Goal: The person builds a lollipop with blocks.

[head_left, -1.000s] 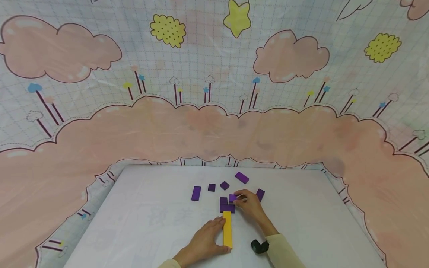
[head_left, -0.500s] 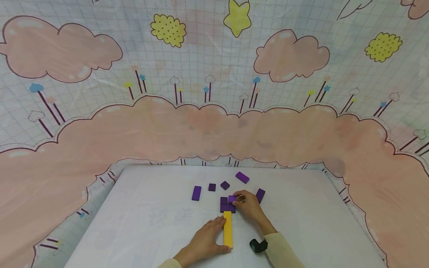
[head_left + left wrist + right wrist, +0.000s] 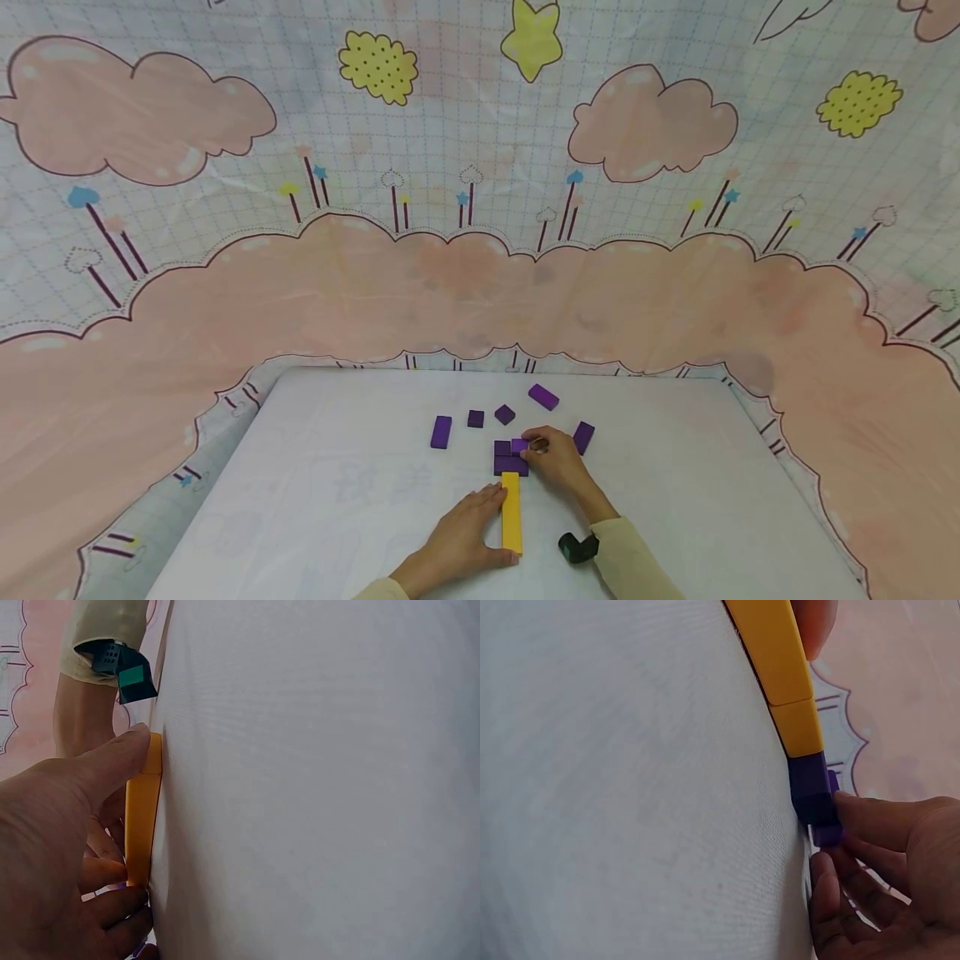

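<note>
A row of yellow blocks lies lengthwise on the white table, with seams showing in both wrist views. My left hand holds it from the left, thumb at the near end and fingers by the far end. Across its far end lies an oblong purple block. Behind that sits a dark purple cube. Beside the cube, my right hand pinches a brighter purple cube between thumb and fingers. In the right wrist view, the right thumb partly covers the purple blocks.
Loose purple blocks lie farther back: an oblong one at left, two small ones, another oblong behind, and one beyond my right hand. A dark green device sits by the right sleeve. Patterned cloth hangs behind the table.
My right hand has brought the brighter purple cube slightly left, up against the dark cube. The left hand keeps its place on the yellow blocks.
</note>
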`<state>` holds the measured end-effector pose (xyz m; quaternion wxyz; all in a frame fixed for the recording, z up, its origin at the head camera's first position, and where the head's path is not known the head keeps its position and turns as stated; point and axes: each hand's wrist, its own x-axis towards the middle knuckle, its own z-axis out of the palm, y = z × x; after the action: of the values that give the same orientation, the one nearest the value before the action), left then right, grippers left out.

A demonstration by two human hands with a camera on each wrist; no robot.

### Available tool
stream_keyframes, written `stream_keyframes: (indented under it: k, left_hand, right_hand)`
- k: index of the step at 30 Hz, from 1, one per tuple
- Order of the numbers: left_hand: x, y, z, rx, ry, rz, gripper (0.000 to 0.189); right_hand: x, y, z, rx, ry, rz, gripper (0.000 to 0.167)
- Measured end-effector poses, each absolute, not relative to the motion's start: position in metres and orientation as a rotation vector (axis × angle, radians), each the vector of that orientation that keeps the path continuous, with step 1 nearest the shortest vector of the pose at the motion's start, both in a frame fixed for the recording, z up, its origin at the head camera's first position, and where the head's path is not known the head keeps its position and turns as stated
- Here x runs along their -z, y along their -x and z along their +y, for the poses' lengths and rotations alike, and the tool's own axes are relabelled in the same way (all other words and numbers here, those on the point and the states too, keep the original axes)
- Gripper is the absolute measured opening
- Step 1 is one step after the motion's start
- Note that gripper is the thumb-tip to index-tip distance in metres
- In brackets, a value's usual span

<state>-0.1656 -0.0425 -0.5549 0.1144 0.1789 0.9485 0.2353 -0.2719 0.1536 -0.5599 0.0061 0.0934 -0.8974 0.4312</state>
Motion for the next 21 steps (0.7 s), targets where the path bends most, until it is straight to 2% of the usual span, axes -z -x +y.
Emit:
stream_keyframes:
  k: [21]
  left_hand:
    - [0.5545, 0.1636, -0.0413, -0.690, -0.511, 2.784, 0.094]
  right_hand:
    - [0.5595, 0.2698, 0.1527, -1.314, -0.297, -2.829, 0.020]
